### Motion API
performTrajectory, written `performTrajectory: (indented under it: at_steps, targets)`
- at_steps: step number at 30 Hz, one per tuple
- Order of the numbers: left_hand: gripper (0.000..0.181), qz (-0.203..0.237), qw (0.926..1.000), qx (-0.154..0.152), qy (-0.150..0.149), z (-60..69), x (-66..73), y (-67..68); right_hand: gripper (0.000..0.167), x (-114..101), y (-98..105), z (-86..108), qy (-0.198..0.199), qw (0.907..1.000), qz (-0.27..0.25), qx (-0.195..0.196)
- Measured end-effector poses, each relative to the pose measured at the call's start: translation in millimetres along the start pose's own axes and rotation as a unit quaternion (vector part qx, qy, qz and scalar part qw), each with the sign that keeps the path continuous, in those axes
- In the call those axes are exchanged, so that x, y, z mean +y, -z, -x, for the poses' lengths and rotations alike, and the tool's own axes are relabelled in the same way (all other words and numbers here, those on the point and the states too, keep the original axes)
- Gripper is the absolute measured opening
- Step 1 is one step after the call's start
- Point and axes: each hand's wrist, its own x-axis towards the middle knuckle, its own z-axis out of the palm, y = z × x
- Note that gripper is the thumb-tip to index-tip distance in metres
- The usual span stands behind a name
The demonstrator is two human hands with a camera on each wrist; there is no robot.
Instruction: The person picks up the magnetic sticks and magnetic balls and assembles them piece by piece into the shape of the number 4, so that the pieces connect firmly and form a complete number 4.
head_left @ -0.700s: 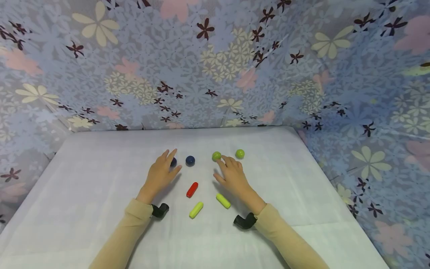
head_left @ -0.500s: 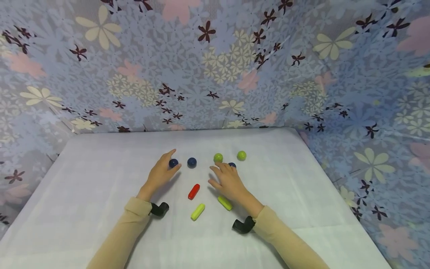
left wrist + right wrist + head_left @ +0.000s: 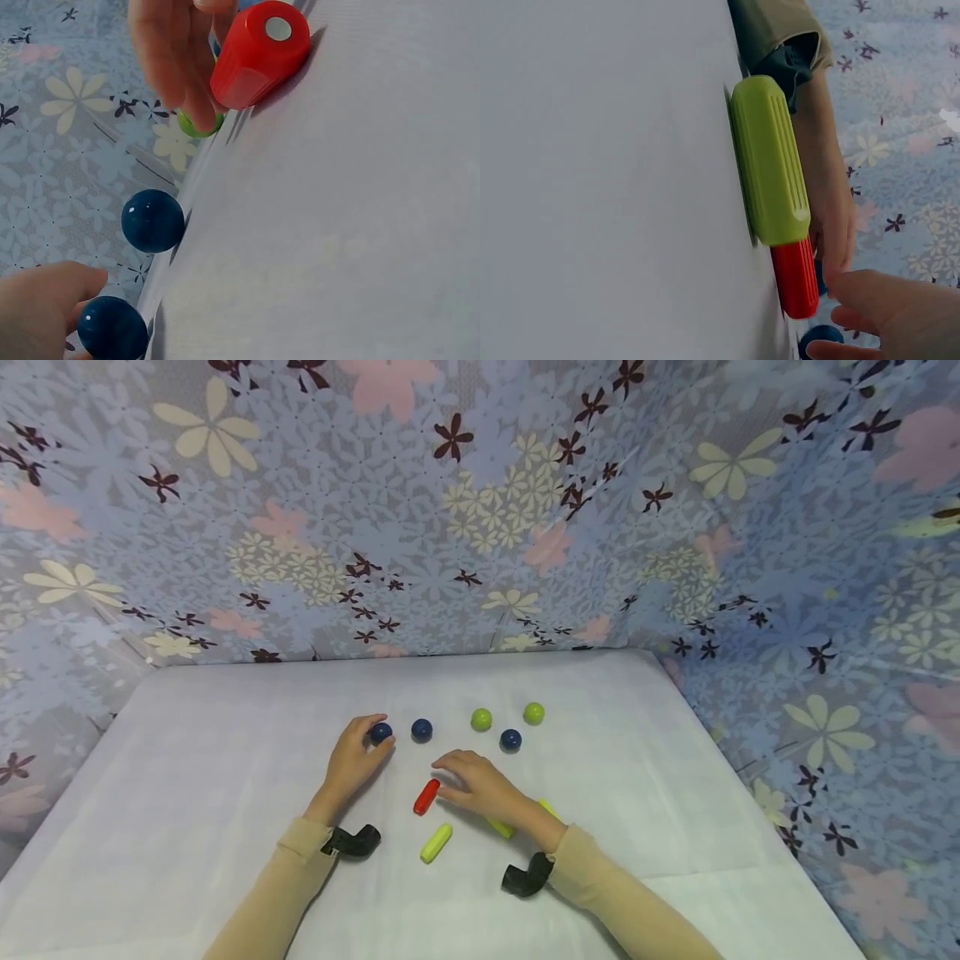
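My left hand (image 3: 351, 767) curls its fingers and thumb round the leftmost blue ball (image 3: 381, 733) on the white table. In the left wrist view that ball (image 3: 112, 328) lies against the fingers of the left hand (image 3: 34, 309). My right hand (image 3: 483, 787), fingers spread and slightly bent, hovers beside the red cylinder (image 3: 427, 797), its thumb tip close to it. The right wrist view has the red cylinder (image 3: 796, 277) near the thumb of the right hand (image 3: 911, 309); whether they touch, I cannot tell.
Two more blue balls (image 3: 422, 730) (image 3: 511, 740) and two green balls (image 3: 482, 719) (image 3: 534, 713) lie farther back. A yellow-green cylinder (image 3: 437, 843) lies nearer; two others (image 3: 501, 828) (image 3: 547, 807) are partly behind my right arm. Flowered cloth (image 3: 450, 527) stands behind the table.
My right hand has moved left and nearer, from the green and blue balls to the red cylinder, leaving the right blue ball uncovered. My left fingers have drawn in round their ball.
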Motion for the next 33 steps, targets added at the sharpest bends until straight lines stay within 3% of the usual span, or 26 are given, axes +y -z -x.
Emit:
performTrajectory:
  at_steps: [9, 23, 27, 33]
  targets:
    - [0.041, 0.066, 0.9977, 0.002, -0.016, 1.8, -2.6, -3.8, 0.037, 7, -10, -4.2, 0.039, 0.9991, -0.017, 0.01]
    - [0.045, 0.074, 0.9969, -0.025, 0.006, 4.0, -5.1, -0.7, 0.025, 10, -17, -7.3, 0.046, 0.9987, -0.002, 0.02]
    - [0.046, 0.073, 0.9971, -0.02, 0.005, 3.9, -7.9, -1.4, 0.023, 12, -18, -7.6, 0.046, 0.9983, -0.025, 0.025]
    - [0.043, 0.066, 0.9977, -0.014, 0.009, 3.7, -8.7, -2.0, 0.025, 21, -19, -7.7, 0.031, 0.9923, -0.11, 0.05]
